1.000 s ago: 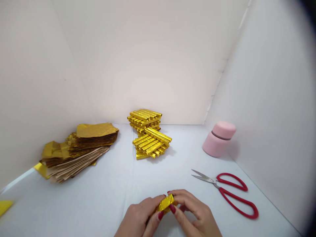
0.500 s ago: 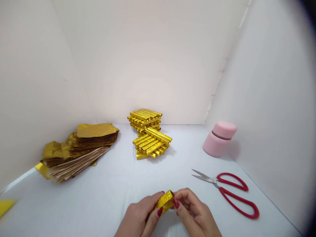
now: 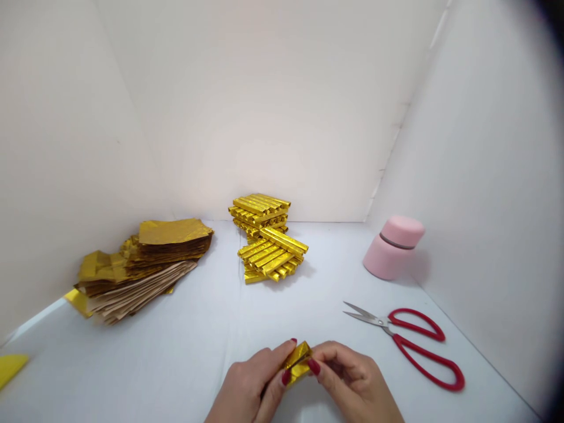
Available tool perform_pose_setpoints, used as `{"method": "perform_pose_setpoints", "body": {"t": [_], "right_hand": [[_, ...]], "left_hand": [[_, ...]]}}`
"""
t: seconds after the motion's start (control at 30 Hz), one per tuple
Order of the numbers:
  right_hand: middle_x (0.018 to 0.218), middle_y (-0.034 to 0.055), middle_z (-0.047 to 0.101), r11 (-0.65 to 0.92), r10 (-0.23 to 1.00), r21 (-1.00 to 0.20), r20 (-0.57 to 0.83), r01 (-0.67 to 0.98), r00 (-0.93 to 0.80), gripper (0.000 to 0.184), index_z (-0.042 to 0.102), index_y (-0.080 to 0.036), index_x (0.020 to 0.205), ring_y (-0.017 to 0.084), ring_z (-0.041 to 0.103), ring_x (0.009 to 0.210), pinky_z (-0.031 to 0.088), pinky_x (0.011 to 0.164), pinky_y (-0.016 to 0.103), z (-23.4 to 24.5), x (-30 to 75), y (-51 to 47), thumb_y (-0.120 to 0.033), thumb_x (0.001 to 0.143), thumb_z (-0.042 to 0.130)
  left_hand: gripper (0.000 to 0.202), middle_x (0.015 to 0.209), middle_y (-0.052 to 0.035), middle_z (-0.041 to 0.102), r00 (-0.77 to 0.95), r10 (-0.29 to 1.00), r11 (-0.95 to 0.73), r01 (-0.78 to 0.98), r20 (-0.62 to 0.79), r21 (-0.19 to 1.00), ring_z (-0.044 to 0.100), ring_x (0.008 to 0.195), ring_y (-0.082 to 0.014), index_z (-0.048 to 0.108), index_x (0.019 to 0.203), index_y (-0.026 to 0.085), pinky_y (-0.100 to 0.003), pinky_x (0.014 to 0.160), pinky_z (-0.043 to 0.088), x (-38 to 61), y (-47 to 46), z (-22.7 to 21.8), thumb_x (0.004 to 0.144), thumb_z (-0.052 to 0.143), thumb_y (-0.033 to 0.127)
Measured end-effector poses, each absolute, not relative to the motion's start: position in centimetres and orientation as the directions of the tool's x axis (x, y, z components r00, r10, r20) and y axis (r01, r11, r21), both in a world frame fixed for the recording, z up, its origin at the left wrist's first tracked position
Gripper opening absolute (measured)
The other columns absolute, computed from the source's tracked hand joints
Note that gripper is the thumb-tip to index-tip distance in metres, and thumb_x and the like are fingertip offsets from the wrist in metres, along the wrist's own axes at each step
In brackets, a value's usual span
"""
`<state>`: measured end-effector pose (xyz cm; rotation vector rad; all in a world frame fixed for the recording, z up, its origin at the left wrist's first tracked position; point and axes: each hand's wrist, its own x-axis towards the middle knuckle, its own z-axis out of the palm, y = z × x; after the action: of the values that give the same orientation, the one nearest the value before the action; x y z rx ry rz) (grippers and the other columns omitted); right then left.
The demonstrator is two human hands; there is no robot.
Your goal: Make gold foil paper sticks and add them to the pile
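A small folded piece of gold foil paper [image 3: 299, 354] is held low in the middle of the view, just above the table. My left hand [image 3: 259, 379] grips it from the left, thumb in front and fingers behind. At its right end, the thumb and index finger of my right hand [image 3: 348, 373] pinch the edge; the other fingers are curled. A crease or open seam runs along the foil's upper side. Beyond my hands, folded gold paper strips [image 3: 273, 252] lie in a crisscross stack, with a taller stack [image 3: 259, 208] behind it.
On the left lies a fanned pile of gold and brown paper sheets [image 3: 145, 264]. Red-handled scissors [image 3: 383, 322] rest at the right with blades parted. A pink lidded jar [image 3: 392, 249] stands behind them. Something yellow [image 3: 11, 370] shows at the left edge. White walls enclose the table.
The foil's end has been pressed flatter, so its opening no longer shows and a seam is visible. My right hand has shifted slightly right and down. The view moved a little.
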<state>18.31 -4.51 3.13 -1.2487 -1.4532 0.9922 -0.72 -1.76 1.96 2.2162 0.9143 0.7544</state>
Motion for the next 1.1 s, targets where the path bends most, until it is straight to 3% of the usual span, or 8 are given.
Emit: {"method": "perform_pose_setpoints", "body": {"t": [0.13, 0.3, 0.43, 0.7, 0.87, 1.1], "right_hand": [[0.072, 0.0007, 0.068, 0.308, 0.95, -0.893, 0.306, 0.328, -0.059, 0.011, 0.061, -0.021, 0.082, 0.014, 0.064, 0.061, 0.053, 0.06, 0.02, 2.9, 18.3, -4.5, -0.03, 0.084, 0.055], [0.092, 0.0067, 0.07, 0.598, 0.768, -0.568, 0.609, 0.565, -0.201, 0.017, 0.061, -0.022, 0.095, 0.018, 0.067, 0.087, 0.055, 0.069, 0.022, 2.6, 19.1, -4.3, -0.013, 0.081, 0.055], [0.098, 0.011, 0.069, 0.642, 0.699, -0.422, 0.665, 0.639, -0.263, 0.023, 0.061, -0.019, 0.099, 0.019, 0.067, 0.088, 0.055, 0.074, 0.024, 2.4, 19.6, -4.3, -0.009, 0.08, 0.055], [0.099, 0.0101, 0.068, 0.61, 0.746, -0.446, 0.603, 0.655, -0.284, 0.019, 0.065, -0.019, 0.094, 0.018, 0.067, 0.085, 0.055, 0.074, 0.022, 2.7, 19.6, -4.3, -0.011, 0.082, 0.053], [0.081, 0.0048, 0.067, 0.537, 0.841, -0.648, 0.457, 0.541, -0.288, 0.021, 0.063, -0.022, 0.084, 0.019, 0.062, 0.094, 0.053, 0.077, 0.023, 3.6, 19.4, -4.2, -0.015, 0.088, 0.044], [0.096, 0.0093, 0.061, 0.541, 0.841, -0.663, 0.44, 0.517, -0.315, 0.024, 0.06, -0.019, 0.089, 0.016, 0.063, 0.086, 0.052, 0.077, 0.022, 3.0, 19.4, -4.2, -0.012, 0.091, 0.037]], "left_hand": [[0.034, 0.097, -0.0045, 0.067, 0.602, 0.741, -0.605, 0.406, 0.298, 0.685, 0.065, 0.081, -0.0144, 0.044, 0.127, 0.025, -0.021, 0.073, 0.052, -0.7, -1.7, 1.8, 0.094, 0.038, 0.025], [0.034, 0.086, -0.0049, 0.067, 0.594, 0.716, -0.667, 0.427, 0.366, 0.61, 0.065, 0.071, -0.0146, 0.046, 0.126, 0.021, -0.021, 0.065, 0.053, -0.7, -1.6, 1.6, 0.093, 0.037, 0.024], [0.034, 0.086, -0.0051, 0.066, 0.593, 0.72, -0.66, 0.427, 0.36, 0.618, 0.065, 0.071, -0.0145, 0.045, 0.126, 0.021, -0.021, 0.065, 0.052, -0.6, -1.6, 1.6, 0.093, 0.037, 0.023], [0.033, 0.085, -0.005, 0.066, 0.603, 0.715, -0.664, 0.425, 0.354, 0.616, 0.064, 0.071, -0.0144, 0.045, 0.125, 0.02, -0.021, 0.064, 0.052, -0.6, -1.7, 1.5, 0.094, 0.036, 0.023], [0.031, 0.083, -0.0034, 0.066, 0.605, 0.72, -0.657, 0.435, 0.34, 0.615, 0.064, 0.069, -0.0141, 0.046, 0.123, 0.022, -0.02, 0.064, 0.052, -0.7, -1.8, 1.8, 0.093, 0.037, 0.025], [0.031, 0.083, -0.0036, 0.065, 0.625, 0.721, -0.643, 0.443, 0.3, 0.625, 0.064, 0.07, -0.0141, 0.046, 0.124, 0.022, -0.021, 0.065, 0.051, -0.7, -1.7, 2.0, 0.094, 0.035, 0.026]]}}
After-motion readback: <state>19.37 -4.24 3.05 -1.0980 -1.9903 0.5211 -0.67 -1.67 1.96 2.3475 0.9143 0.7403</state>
